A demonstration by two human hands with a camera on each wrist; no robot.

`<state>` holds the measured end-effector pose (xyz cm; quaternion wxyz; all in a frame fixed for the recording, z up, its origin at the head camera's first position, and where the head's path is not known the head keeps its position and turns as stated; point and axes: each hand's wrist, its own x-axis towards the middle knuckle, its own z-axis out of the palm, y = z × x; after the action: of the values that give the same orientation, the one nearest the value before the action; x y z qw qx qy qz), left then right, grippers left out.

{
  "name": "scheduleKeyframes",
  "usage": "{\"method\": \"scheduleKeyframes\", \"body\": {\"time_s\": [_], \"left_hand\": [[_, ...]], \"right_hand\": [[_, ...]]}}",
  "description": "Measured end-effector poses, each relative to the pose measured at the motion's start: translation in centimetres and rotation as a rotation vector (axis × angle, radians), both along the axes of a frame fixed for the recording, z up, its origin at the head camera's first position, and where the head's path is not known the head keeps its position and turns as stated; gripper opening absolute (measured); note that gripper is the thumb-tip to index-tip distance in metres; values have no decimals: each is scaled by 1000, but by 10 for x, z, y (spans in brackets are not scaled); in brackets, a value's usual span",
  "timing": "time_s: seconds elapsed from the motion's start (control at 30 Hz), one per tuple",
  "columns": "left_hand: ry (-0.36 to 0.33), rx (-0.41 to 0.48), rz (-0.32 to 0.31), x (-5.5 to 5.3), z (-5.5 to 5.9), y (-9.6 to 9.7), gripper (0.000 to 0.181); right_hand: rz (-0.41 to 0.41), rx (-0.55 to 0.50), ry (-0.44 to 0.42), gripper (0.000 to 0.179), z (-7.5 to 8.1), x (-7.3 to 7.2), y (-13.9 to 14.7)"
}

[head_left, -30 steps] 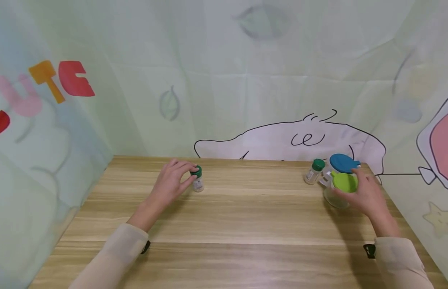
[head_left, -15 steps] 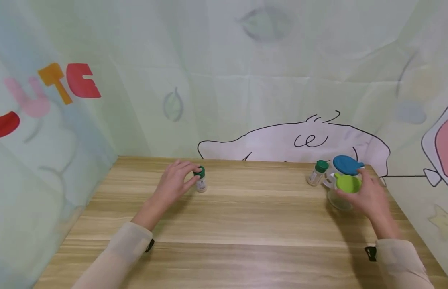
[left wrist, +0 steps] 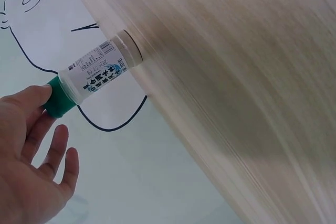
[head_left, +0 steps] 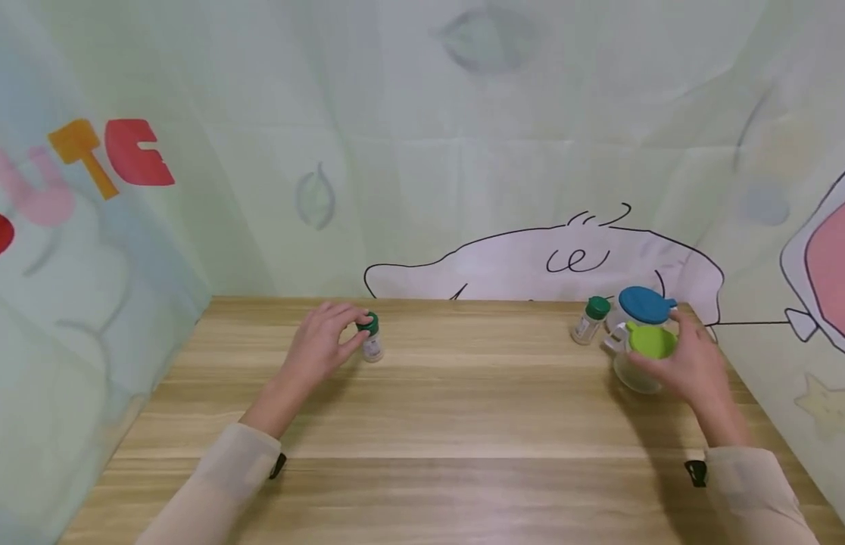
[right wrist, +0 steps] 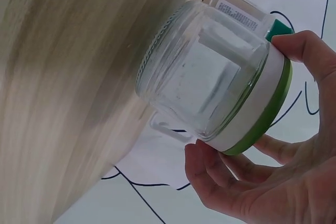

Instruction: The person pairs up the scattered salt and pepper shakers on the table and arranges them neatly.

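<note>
My left hand (head_left: 320, 344) pinches the green cap of a small clear seasoning shaker (head_left: 372, 348) between thumb and fingers. The shaker stands upright on the wooden table, and its white printed label shows in the left wrist view, while the other fingers there are loosely curled. On the right, my right hand (head_left: 698, 367) grips a clear glass seasoning jar (right wrist: 205, 72) around its white collar and lime-green lid (head_left: 653, 343). A white handle (right wrist: 170, 128) sticks out from the jar's side. The jar looks empty, with its base at the tabletop.
Behind the held jar is a second jar with a blue lid (head_left: 646, 304), partly hidden. Another green-capped shaker (head_left: 587, 327) stands just left of the jars. The wooden table (head_left: 463, 424) meets a printed cloth backdrop (head_left: 409, 151) along its back and sides.
The head view sways slightly right and back left. Both hands keep their holds, and the shaker and jar stay in place.
</note>
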<state>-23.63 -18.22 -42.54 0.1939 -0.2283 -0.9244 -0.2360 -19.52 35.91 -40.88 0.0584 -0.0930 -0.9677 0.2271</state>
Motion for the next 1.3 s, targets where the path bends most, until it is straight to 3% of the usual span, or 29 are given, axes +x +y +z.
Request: {"method": "scheduleKeyframes", "body": {"time_s": [0.77, 1.3], "left_hand": [[-52, -12, 16, 0, 5, 1, 23], [-68, -14, 20, 0, 6, 0, 24]], "right_hand": [[121, 7, 48, 104, 11, 9, -28], [214, -28, -12, 109, 17, 8, -45]]}}
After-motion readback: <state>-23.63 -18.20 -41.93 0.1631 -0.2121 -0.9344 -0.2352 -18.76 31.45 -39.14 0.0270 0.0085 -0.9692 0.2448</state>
